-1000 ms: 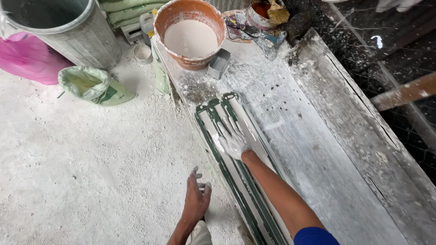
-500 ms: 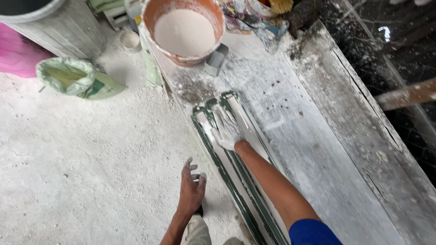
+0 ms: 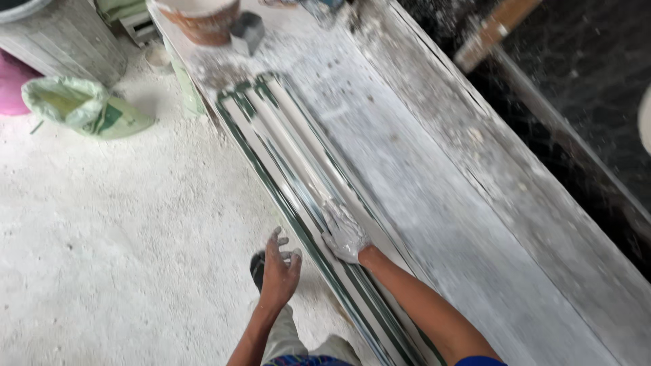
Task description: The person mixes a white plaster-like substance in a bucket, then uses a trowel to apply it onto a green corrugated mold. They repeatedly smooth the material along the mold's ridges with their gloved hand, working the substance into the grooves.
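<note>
A long green mould (image 3: 285,156) with white plaster in its grooves lies along the near edge of a dusty white workbench (image 3: 434,176). My right hand (image 3: 344,232), coated in white plaster, presses flat on the mould with fingers spread. My left hand (image 3: 279,266) hangs free beside the bench edge, fingers apart, holding nothing. An orange bucket (image 3: 203,20) with white plaster stands at the far end of the bench, cut off by the frame's top.
A small grey block (image 3: 247,30) sits next to the bucket. On the plaster-dusted floor lie a green sack (image 3: 81,108), a grey metal drum (image 3: 64,37) and a pink object (image 3: 10,88). A wooden handle (image 3: 495,30) leans over dark ground at the right.
My right hand has slid along the mould toward me, away from its far end. The view has shifted so the bucket sits at the top edge. My left hand has stayed open.
</note>
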